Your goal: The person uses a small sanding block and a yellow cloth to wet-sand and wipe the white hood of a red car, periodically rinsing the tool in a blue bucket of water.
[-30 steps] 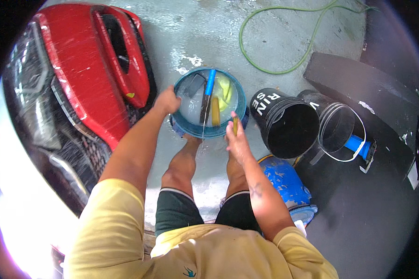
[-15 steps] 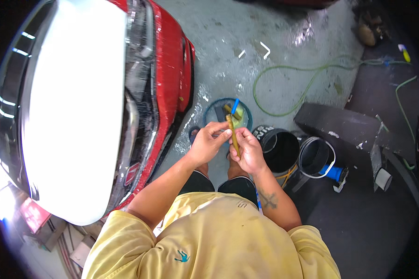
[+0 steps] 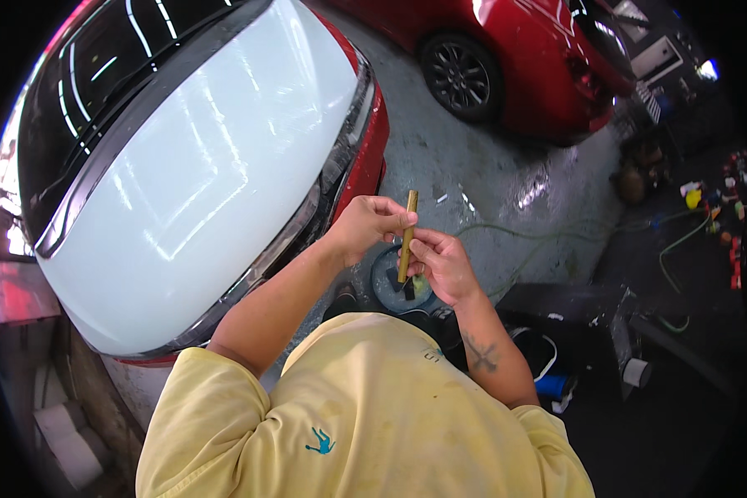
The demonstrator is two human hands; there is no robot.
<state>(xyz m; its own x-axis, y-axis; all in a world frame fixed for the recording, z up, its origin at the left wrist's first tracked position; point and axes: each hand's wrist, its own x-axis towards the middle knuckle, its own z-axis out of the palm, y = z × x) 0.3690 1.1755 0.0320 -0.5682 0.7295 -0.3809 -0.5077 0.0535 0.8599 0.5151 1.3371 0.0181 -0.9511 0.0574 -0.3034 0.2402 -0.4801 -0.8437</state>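
A narrow gold-brown strip (image 3: 412, 202), which looks like folded or rolled sandpaper, stands nearly upright between my hands. My left hand (image 3: 365, 227) pinches its upper part between thumb and fingers. Lower down, my right hand (image 3: 445, 266) is closed around the strip, its thumb and fingertips pressed to it. Under my hands a round blue tub (image 3: 377, 280) sits on the floor, with dark blocks and something yellowish in it, partly hidden by my right hand.
At the left is a car with a pale, whitish hood (image 3: 216, 166) and red bumper. Another red car (image 3: 531, 58) stands beyond. A green hose (image 3: 506, 236) crosses the floor at right, near a dark box-like block (image 3: 556, 303) and a blue cylinder (image 3: 552, 385).
My view has tilted up and turned, bringing more of the far red car in. Both hands keep hold of the strip, now more upright and raised away from the tub.
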